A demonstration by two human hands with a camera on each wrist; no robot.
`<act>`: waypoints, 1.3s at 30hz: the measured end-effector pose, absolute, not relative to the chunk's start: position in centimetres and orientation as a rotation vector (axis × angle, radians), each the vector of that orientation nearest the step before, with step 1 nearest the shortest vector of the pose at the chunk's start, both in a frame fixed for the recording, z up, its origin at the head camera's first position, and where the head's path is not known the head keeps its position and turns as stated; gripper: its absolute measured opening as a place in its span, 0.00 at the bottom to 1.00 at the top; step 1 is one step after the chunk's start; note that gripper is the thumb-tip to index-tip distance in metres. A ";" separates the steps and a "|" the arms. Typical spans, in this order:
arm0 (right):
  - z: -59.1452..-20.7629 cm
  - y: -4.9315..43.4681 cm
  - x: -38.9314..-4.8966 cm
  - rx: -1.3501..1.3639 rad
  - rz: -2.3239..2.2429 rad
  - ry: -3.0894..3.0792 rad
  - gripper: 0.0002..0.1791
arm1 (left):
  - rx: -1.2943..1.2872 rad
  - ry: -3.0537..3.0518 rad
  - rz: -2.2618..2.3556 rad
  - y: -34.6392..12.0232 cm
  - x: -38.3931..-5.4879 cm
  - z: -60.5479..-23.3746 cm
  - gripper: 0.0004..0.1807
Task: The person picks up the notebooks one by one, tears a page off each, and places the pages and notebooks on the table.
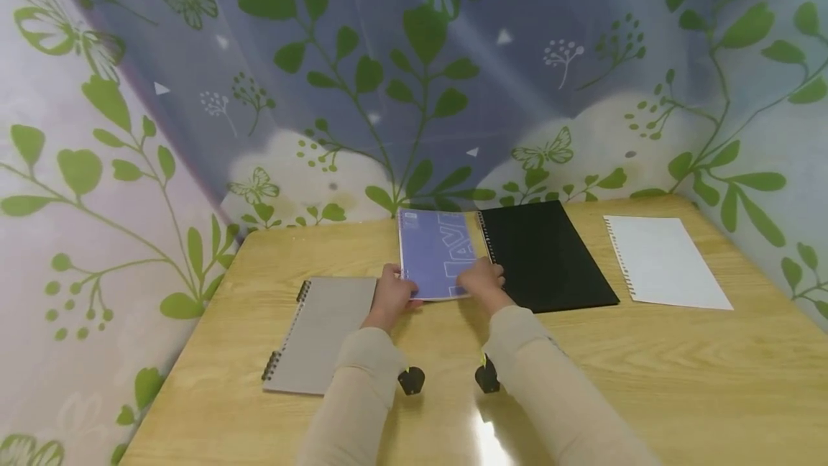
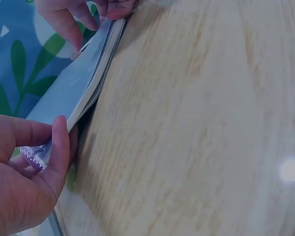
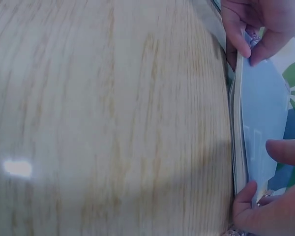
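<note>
A blue-purple spiral notebook (image 1: 433,247) with outlined lettering lies at the back middle of the table, its coil along the left side. My left hand (image 1: 391,295) pinches its near left corner, thumb on top, beside the purple coil seen in the left wrist view. At the near right corner, my right hand (image 1: 484,282) grips the notebook's edge. In the right wrist view, fingers of the right hand (image 3: 280,201) curl at the edge of the notebook (image 3: 265,108). Page edges show between the hands; the notebook's underside is hidden.
To the left lies a grey ring-bound notebook (image 1: 323,329), partly behind the left arm. A black spiral notebook (image 1: 550,257) lies close on the right, with a white perforated sheet (image 1: 669,261) farther right. The wooden table (image 1: 647,394) meets a leaf-patterned curtain (image 1: 362,128) behind.
</note>
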State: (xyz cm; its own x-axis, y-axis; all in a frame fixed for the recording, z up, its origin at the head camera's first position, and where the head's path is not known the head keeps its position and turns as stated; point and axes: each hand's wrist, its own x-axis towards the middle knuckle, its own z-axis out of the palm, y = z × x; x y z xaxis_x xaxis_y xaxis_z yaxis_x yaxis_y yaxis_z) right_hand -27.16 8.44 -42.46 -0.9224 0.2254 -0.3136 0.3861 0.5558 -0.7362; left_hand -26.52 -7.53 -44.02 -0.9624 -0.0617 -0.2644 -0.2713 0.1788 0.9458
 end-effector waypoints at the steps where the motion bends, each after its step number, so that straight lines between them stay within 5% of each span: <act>1: -42.4 8.5 -27.1 0.506 -1.319 2.596 0.33 | -0.326 2.290 1.884 -7.5 -26.5 -44.0 0.24; 12: -42.5 9.8 -26.9 0.427 -1.767 2.294 0.27 | -0.296 2.270 1.989 -8.4 -25.6 -42.9 0.25; 24: -40.4 11.1 -22.9 0.120 -1.620 2.574 0.22 | -0.071 2.424 1.786 -10.6 -21.2 -40.1 0.22; 39: -42.6 11.2 -17.8 -0.102 -1.360 2.570 0.25 | 0.119 2.807 0.955 -11.8 -15.9 -41.3 0.19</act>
State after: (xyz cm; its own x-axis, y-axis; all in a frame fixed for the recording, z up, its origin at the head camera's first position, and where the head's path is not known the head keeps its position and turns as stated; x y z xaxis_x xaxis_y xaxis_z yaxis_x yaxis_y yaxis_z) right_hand -17.76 11.19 -42.64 -0.9708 -0.1684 -0.1707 0.0464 0.5664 -0.8228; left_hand -15.85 -11.78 -41.33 -0.9817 0.1311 -0.1382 0.0197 0.7914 0.6110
